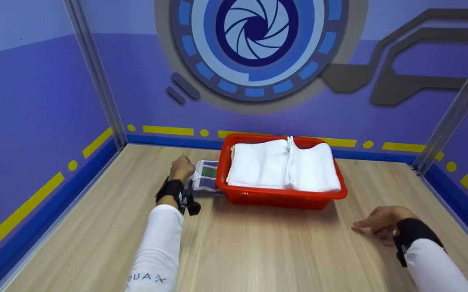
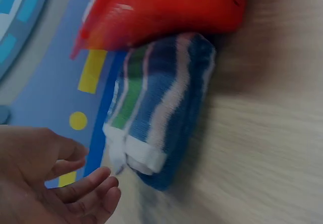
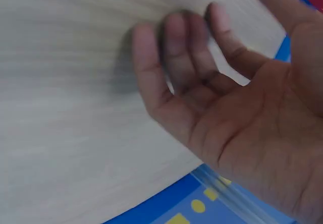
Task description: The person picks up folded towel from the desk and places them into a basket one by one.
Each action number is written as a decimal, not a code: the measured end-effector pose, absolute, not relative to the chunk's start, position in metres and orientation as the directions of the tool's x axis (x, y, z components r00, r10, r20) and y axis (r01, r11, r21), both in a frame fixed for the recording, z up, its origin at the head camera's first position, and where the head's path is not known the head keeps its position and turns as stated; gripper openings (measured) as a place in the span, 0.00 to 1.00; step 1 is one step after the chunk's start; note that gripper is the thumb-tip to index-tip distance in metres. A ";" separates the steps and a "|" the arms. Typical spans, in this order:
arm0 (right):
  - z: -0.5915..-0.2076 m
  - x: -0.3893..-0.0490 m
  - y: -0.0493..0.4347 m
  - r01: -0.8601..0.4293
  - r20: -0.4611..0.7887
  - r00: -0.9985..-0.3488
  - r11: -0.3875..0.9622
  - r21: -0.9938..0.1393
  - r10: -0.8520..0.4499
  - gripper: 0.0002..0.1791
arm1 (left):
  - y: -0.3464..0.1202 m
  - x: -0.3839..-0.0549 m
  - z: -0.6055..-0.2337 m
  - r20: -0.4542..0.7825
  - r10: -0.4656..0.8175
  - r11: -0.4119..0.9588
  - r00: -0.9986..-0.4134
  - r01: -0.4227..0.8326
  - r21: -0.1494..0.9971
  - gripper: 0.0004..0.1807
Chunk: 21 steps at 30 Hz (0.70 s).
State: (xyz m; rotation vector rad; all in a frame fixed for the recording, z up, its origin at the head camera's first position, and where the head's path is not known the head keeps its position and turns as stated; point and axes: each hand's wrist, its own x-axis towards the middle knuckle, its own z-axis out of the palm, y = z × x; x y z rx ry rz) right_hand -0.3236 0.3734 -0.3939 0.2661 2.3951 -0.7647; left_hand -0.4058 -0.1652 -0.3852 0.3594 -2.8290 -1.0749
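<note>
A red plastic basket (image 1: 282, 199) stands at the back of the table, holding folded white towels (image 1: 258, 164). From its left side a folded striped towel (image 2: 151, 98) in blue, green and pale bands sticks out on the tabletop; the basket hides its other end in the head view. My left hand (image 1: 182, 168) is beside the towel's white-edged corner. In the left wrist view, the fingers (image 2: 88, 188) are loosely bent, with a gap to the thumb and nothing gripped. My right hand (image 1: 386, 221) hovers low over the table, right of the basket, its fingers (image 3: 176, 47) loosely curled around nothing.
The light wood table (image 1: 258, 247) is bounded by a purple-blue back wall (image 1: 136, 89) and side panels, with metal posts (image 1: 96, 73) in the corners. The basket is close to the back wall.
</note>
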 end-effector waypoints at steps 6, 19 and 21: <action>-0.410 -0.327 0.357 0.347 -0.615 -0.780 0.900 -0.265 0.119 0.42 | -0.158 -0.406 -0.408 -0.066 -0.166 0.721 -0.984 -0.167 0.672 0.30; -0.420 -0.325 0.351 0.311 -0.550 -0.818 0.934 -0.178 0.167 0.48 | -0.142 -0.413 -0.412 -0.156 -0.200 0.823 -0.967 -0.252 0.509 0.31; -0.417 -0.322 0.353 0.315 -0.548 -0.819 0.932 -0.181 0.170 0.48 | -0.140 -0.413 -0.412 -0.170 -0.154 0.850 -0.973 -0.219 0.480 0.32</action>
